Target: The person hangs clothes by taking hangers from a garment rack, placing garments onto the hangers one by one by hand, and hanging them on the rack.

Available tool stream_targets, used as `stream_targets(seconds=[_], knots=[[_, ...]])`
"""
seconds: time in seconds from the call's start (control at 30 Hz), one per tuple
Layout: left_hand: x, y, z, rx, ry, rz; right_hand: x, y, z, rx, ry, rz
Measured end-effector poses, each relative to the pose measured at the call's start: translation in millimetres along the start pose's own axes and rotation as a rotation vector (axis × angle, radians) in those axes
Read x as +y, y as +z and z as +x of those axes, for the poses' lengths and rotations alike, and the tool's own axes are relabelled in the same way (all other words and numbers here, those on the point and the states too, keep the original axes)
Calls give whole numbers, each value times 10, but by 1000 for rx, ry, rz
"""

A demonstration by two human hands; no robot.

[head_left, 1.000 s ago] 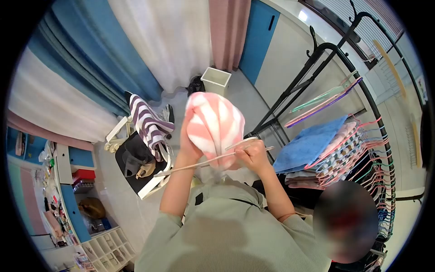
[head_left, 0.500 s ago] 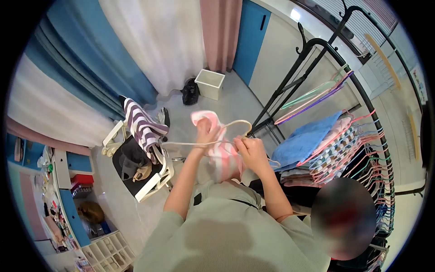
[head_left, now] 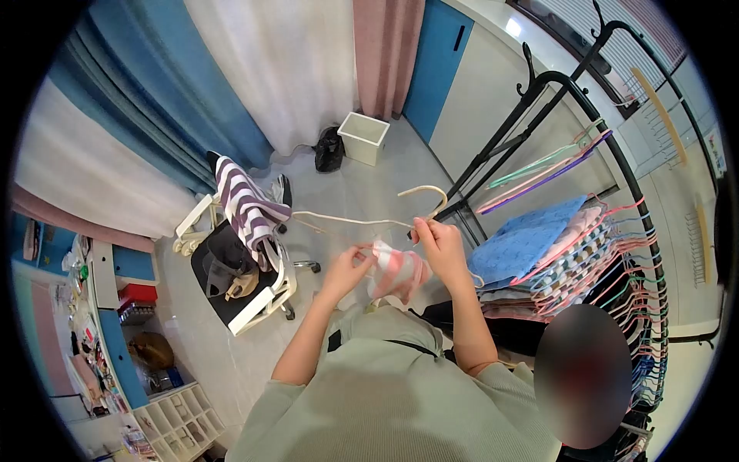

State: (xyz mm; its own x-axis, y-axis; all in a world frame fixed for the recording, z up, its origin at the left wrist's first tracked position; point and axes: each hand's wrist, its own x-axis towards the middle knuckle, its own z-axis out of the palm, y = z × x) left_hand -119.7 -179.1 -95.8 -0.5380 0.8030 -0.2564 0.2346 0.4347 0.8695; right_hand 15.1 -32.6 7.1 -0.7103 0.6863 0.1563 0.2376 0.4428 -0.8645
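Observation:
My right hand [head_left: 443, 250] is closed around a cream hanger [head_left: 350, 221] just below its hook, which curves up and to the left. One arm of the hanger stretches left across the front of me, and its other end shows at my right wrist. A pink-and-white striped cloth [head_left: 399, 273] hangs bunched below the hanger, between my hands. My left hand [head_left: 346, 273] has its fingertips closed on the cloth's left edge. Whether any of the cloth is over the hanger is unclear.
A black clothes rack [head_left: 639, 185] with many hung garments stands on my right. To the left, a chair [head_left: 250, 308] holds a purple-and-white striped garment [head_left: 245, 204] and a dark cap. A white bin [head_left: 363, 140] and a black bag [head_left: 329, 150] stand by the curtains.
The striped cloth has dropped from above the hanger to below it. My left hand has moved down and toward me, and the hanger's hook now stands higher and clear of the cloth.

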Motion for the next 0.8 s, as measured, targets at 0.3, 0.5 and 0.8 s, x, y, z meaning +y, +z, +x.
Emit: stream_targets(seconds=[0.3,0.5,0.8], knots=[[-70,210,77,64,193,-531,-19,-4,-18,-4,-4,104],[-6,88,49,299,224,-418,28,-2,14,38,-97,143],[308,-619,34,708,283,-45,158,-97,-72,88,-34,71]])
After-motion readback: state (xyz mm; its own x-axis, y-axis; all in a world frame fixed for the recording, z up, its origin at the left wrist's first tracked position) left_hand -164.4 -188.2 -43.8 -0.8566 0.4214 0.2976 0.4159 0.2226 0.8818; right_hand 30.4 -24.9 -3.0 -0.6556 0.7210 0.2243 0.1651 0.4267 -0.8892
